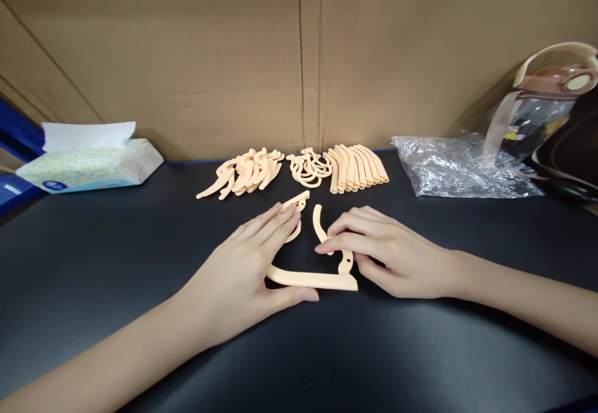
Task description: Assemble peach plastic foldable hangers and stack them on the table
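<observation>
My left hand point(247, 266) lies flat with fingers stretched out over several peach plastic pieces, which it partly hides. Under its palm and beside the thumb runs a long curved arm piece point(313, 278), flat on the table. Past its fingertips show a narrow bar piece point(299, 197) and part of a thin curved piece point(295, 233). My right hand point(392, 251) has bent fingers closed on a slim curved piece point(318, 221). By those fingers, a short rounded piece with a hole point(346, 262) touches the long arm's right end; whether it joins the slim piece is hidden.
On the black table point(116, 238), three piles stand at the back: hooked arms point(252, 170), open rings point(309, 167) and curved arms point(357, 168). A tissue pack point(93, 164) sits left. Clear plastic wrap point(458, 167) and a water bottle point(537, 120) are right. Cardboard point(210, 58) rises behind.
</observation>
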The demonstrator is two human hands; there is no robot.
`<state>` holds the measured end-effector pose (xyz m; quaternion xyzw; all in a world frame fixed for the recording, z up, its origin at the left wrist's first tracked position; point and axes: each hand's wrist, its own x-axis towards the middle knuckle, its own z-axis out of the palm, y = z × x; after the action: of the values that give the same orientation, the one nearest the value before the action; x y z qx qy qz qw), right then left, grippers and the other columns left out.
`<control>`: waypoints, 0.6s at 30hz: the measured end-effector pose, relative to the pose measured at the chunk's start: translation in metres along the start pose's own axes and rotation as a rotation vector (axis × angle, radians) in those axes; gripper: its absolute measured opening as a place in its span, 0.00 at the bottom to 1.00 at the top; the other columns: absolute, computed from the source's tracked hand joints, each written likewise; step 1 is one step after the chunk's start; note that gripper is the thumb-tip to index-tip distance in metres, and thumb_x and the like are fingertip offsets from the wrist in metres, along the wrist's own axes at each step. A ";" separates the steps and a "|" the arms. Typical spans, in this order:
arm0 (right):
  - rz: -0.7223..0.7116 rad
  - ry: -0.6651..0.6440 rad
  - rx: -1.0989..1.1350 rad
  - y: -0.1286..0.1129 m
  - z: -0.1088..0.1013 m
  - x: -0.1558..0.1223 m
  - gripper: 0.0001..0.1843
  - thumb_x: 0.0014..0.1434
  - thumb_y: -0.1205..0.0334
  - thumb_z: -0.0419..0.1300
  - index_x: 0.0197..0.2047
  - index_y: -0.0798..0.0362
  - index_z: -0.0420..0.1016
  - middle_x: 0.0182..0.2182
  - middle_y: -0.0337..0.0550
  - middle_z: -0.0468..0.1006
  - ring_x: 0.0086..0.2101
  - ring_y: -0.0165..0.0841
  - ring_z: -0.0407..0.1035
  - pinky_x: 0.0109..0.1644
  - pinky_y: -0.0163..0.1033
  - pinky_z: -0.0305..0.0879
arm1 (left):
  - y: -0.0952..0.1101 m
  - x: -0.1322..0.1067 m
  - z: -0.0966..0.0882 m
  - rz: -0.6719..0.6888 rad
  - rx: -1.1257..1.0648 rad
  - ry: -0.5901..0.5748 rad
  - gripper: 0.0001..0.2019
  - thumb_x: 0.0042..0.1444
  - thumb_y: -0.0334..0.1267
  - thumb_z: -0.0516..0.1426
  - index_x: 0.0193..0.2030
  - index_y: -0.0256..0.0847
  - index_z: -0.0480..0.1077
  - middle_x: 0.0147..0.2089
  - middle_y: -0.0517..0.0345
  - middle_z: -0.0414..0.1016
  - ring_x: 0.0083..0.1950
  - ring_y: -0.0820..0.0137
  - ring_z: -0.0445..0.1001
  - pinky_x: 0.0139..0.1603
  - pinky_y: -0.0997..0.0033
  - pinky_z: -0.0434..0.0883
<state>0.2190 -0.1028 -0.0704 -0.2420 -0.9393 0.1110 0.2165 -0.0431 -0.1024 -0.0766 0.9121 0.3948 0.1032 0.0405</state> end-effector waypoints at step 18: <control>-0.180 -0.018 -0.074 -0.009 0.007 -0.001 0.13 0.62 0.62 0.58 0.47 0.60 0.78 0.45 0.54 0.77 0.43 0.40 0.70 0.49 0.45 0.67 | -0.012 -0.005 0.008 0.024 -0.071 0.053 0.50 0.53 0.73 0.55 0.75 0.48 0.45 0.78 0.54 0.48 0.76 0.53 0.50 0.70 0.47 0.62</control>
<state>0.2132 -0.1115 -0.0741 -0.1632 -0.9627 0.0584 0.2079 -0.0529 -0.0978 -0.0870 0.9116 0.3810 0.1419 0.0609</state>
